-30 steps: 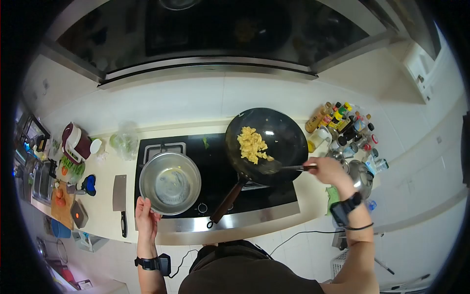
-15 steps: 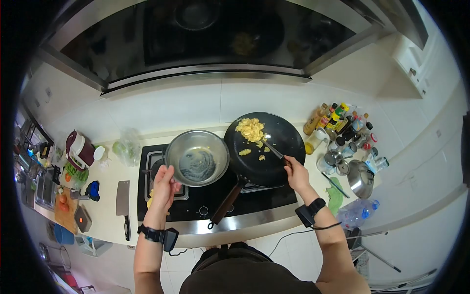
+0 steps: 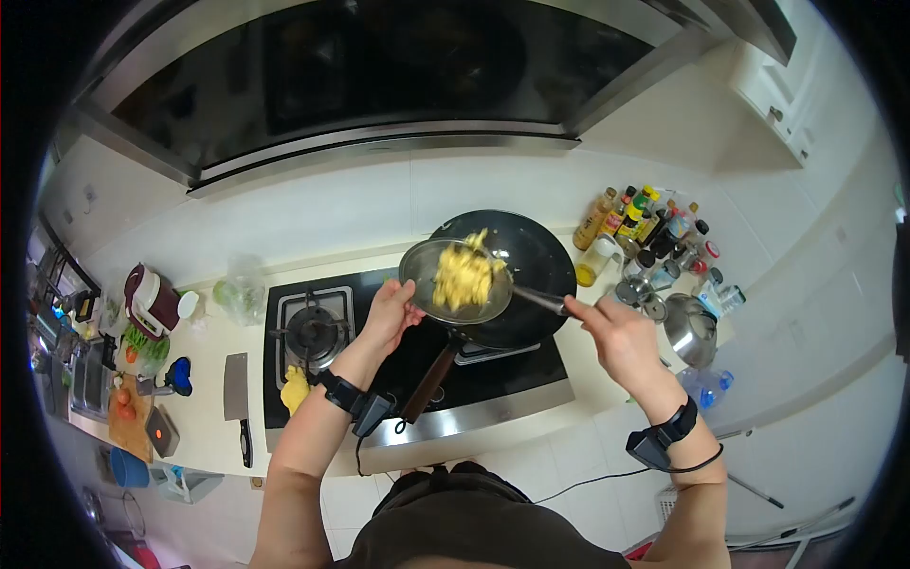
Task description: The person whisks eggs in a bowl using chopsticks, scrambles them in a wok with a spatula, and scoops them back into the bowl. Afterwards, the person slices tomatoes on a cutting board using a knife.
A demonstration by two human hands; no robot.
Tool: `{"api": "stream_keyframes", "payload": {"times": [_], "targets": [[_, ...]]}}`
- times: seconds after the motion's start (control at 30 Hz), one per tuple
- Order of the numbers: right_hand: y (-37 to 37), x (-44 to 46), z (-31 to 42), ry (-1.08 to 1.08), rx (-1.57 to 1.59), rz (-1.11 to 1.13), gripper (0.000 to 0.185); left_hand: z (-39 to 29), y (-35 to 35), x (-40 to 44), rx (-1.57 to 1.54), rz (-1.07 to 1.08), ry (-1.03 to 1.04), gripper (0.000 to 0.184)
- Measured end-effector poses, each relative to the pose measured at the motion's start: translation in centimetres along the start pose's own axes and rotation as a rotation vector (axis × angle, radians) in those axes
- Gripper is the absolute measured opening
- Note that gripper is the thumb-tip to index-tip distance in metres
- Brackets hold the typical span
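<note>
My left hand [image 3: 391, 313] grips the near left rim of a metal bowl [image 3: 427, 305], which is held over the left part of a black frying pan [image 3: 545, 261]. Blurred yellow scrambled egg [image 3: 464, 273] shows within the bowl's outline; whether it rests in the bowl or on the utensil I cannot tell. My right hand [image 3: 616, 341] is closed around the handle of a spatula [image 3: 540, 300], pointing left to the bowl's right edge. The spatula's head is hidden. The pan's brown handle [image 3: 428, 384] points towards me.
A bare gas burner [image 3: 315, 334] is left of the pan, with a yellow cloth-like thing [image 3: 295, 389] before it. A cleaver [image 3: 237, 389] lies on the left counter. Sauce bottles [image 3: 630, 218] and a metal bowl [image 3: 690, 330] stand at right. The range hood [image 3: 379, 147] overhangs the back.
The bowl has moved right from above the left burner to over the pan. The egg has left the pan's surface and now shows at the bowl. My right hand has moved right and nearer me.
</note>
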State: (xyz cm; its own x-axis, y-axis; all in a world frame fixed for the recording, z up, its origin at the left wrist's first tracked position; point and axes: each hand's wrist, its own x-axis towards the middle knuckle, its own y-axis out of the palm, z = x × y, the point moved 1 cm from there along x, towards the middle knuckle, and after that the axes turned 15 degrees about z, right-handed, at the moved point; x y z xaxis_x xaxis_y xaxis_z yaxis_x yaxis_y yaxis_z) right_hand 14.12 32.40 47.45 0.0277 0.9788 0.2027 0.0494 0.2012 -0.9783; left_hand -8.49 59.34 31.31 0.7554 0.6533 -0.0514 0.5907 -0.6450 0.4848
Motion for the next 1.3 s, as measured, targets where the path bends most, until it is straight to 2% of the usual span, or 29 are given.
{"api": "stream_keyframes", "payload": {"times": [0.07,0.17,0.23,0.3,0.33,0.37,0.43,0.47,0.53,0.67,0.73,0.9,0.97,1.03,1.1,1.17,1.23,1.27,1.3], "targets": [[-0.6,-0.1,0.8,-0.111,-0.233,0.002,0.048,0.9,0.1,0.3,-0.008,0.025,-0.016,0.027],[-2.4,0.2,0.0,-0.065,-0.355,-0.006,0.047,2.3,0.0,0.4,0.012,0.016,-0.058,0.026],[-3.0,0.7,-0.8,-0.041,-0.369,-0.018,0.044,3.0,-0.1,0.3,0.007,0.012,-0.05,0.026],[-2.9,1.6,-2.1,0.08,-0.298,-0.036,0.038,3.1,0.0,0.3,0.003,0.007,-0.039,0.026],[-2.6,2.2,-2.8,0.178,-0.239,0.035,0.036,2.7,0.1,0.0,0.001,-0.01,-0.016,0.026],[-1.9,2.9,-4.2,0.178,-0.24,0.037,0.036,2.2,0.2,-0.4,0.0,-0.027,0.007,0.025],[0.5,4.3,-7.6,0.226,-0.264,0.29,0.035,1.0,-0.5,-1.6,-0.016,-0.049,0.028,0.024],[1.6,5.1,-8.3,0.226,-0.263,0.288,0.035,0.4,-1.1,-2.3,-0.019,-0.045,0.053,0.024],[4.5,6.8,-9.5,0.272,-0.333,0.627,0.036,-0.7,-2.3,-3.6,-0.007,-0.068,0.093,0.025],[9.8,9.2,-9.4,0.232,-0.126,0.514,0.036,-2.1,-4.4,-6.3,-0.029,-0.128,0.114,0.025],[10.3,10.3,-8.8,0.167,-0.101,0.379,0.035,-3.0,-4.5,-7.7,-0.054,-0.173,0.123,0.025],[10.7,11.9,-10.0,0.242,-0.257,0.42,0.032,-2.4,-6.1,-10.0,-0.077,-0.207,0.155,0.025],[12.3,11.8,-9.2,0.113,-0.141,0.303,0.033,-2.2,-6.1,-10.4,-0.076,-0.233,0.134,0.025],[9.9,11.6,-8.0,0.107,-0.071,0.281,0.034,-2.4,-5.9,-10.3,-0.077,-0.262,0.125,0.025],[7.3,10.7,-8.0,0.232,-0.062,0.449,0.034,-2.3,-5.9,-10.6,-0.094,-0.253,0.143,0.025],[4.5,9.1,-9.9,0.247,-0.123,0.628,0.031,-2.5,-6.0,-10.9,-0.098,-0.263,0.149,0.025],[4.7,7.7,-11.7,0.288,-0.015,0.781,0.031,-2.5,-6.3,-11.1,-0.102,-0.269,0.153,0.025],[6.1,7.5,-11.7,0.291,-0.017,0.778,0.031,-2.5,-6.7,-11.0,-0.104,-0.287,0.154,0.025],[8.6,7.3,-11.7,0.278,0.135,0.764,0.032,-2.5,-6.8,-10.9,-0.106,-0.307,0.155,0.024]]}}
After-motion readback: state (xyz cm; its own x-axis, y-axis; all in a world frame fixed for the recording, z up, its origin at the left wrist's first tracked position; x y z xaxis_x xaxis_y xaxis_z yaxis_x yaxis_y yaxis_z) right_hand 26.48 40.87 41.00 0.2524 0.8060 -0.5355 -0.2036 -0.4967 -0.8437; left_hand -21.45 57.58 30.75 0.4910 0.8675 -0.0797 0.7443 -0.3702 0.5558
